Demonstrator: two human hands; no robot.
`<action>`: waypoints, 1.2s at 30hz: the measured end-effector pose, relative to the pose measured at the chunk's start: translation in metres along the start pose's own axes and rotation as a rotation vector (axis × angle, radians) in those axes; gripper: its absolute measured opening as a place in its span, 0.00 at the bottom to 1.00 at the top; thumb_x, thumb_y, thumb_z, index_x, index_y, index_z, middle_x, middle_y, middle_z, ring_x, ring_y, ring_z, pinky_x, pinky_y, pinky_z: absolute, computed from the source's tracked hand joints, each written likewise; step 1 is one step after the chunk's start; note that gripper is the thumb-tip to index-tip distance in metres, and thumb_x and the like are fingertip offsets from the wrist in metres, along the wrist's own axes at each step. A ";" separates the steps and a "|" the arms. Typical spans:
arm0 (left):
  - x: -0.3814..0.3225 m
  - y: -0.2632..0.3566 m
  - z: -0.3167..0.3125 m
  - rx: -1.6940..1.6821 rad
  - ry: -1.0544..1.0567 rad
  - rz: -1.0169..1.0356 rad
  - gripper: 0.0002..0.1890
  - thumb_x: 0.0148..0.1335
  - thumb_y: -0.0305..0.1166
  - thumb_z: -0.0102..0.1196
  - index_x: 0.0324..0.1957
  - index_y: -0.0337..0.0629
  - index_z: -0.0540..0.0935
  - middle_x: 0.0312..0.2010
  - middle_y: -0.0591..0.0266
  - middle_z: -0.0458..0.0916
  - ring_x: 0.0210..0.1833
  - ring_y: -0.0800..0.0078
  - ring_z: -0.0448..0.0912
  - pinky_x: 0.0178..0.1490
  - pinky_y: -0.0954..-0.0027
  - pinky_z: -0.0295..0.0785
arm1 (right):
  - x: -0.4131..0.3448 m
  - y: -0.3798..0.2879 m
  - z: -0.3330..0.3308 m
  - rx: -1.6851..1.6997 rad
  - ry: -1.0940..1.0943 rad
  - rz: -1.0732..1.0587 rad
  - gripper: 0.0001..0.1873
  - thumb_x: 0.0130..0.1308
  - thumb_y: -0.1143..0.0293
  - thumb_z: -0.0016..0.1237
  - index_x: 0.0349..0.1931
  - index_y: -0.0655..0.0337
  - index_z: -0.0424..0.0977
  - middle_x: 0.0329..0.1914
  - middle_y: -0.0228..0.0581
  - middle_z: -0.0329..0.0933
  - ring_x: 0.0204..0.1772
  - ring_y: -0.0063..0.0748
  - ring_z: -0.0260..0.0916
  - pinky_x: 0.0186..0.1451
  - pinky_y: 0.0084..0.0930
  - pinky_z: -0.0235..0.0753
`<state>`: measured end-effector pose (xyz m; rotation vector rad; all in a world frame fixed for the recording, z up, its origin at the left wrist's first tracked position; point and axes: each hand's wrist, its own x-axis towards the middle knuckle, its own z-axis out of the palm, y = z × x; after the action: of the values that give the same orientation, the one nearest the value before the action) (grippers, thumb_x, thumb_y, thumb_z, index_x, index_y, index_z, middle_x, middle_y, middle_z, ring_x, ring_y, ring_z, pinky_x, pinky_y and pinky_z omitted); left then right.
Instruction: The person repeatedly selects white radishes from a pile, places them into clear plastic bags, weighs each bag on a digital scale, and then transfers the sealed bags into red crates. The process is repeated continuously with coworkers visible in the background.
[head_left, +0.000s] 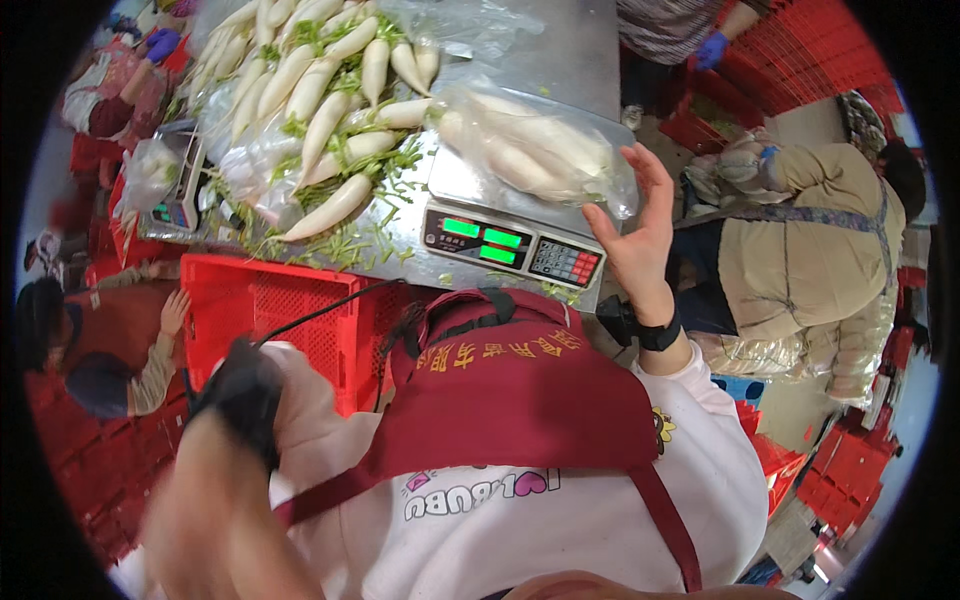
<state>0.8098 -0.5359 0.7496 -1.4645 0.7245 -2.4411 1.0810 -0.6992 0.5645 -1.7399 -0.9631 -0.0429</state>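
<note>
Several white radishes in a clear plastic bag (536, 146) lie on the metal plate of a digital scale (514, 244) with lit green displays. My right hand (641, 202) is at the bag's right end, thumb and fingers spread; whether it touches the plastic is unclear. A black band is round that wrist. My left hand (214, 517) is raised at the lower left, heavily blurred, so its fingers cannot be read. Loose white radishes (322, 131) with short green stalks are heaped left of the scale. Cut green bits (352, 244) are scattered along the metal table (581, 37).
A red plastic crate (274, 274) stands below the table's near edge, with a black cable (315, 307) across it. Another scale (176, 214) with a bag (152, 171) is farther left. A bent-over person (806, 232) is at right; others work at left and top.
</note>
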 end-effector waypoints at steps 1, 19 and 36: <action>-0.023 -0.006 -0.015 0.021 -0.158 -0.221 0.24 0.64 0.61 0.38 0.49 0.54 0.63 0.49 0.67 0.60 0.53 0.70 0.58 0.56 0.61 0.57 | -0.001 -0.001 -0.002 0.003 -0.010 0.006 0.38 0.46 0.72 0.64 0.59 0.65 0.61 0.59 0.45 0.65 0.63 0.40 0.62 0.66 0.32 0.60; -0.259 -0.031 0.033 -0.723 -0.126 -2.503 0.08 0.57 0.20 0.42 0.39 0.36 0.70 0.23 0.63 0.72 0.15 0.85 0.58 0.18 0.81 0.53 | 0.057 0.034 -0.066 -0.709 -0.459 -0.086 0.20 0.46 0.86 0.44 0.38 0.53 0.78 0.35 0.31 0.79 0.46 0.34 0.73 0.72 0.50 0.48; -0.172 -0.019 0.008 -0.672 -0.589 -2.231 0.20 0.64 0.33 0.47 0.57 0.39 0.71 0.61 0.55 0.70 0.17 0.90 0.57 0.19 0.86 0.54 | 0.078 0.052 0.072 -0.610 -0.454 -0.095 0.37 0.50 0.64 0.62 0.61 0.59 0.61 0.59 0.54 0.66 0.63 0.56 0.61 0.64 0.39 0.63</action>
<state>0.9021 -0.4508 0.6300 -4.4617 -1.0923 -1.5377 1.1351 -0.5996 0.5314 -2.3179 -1.4726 -0.0008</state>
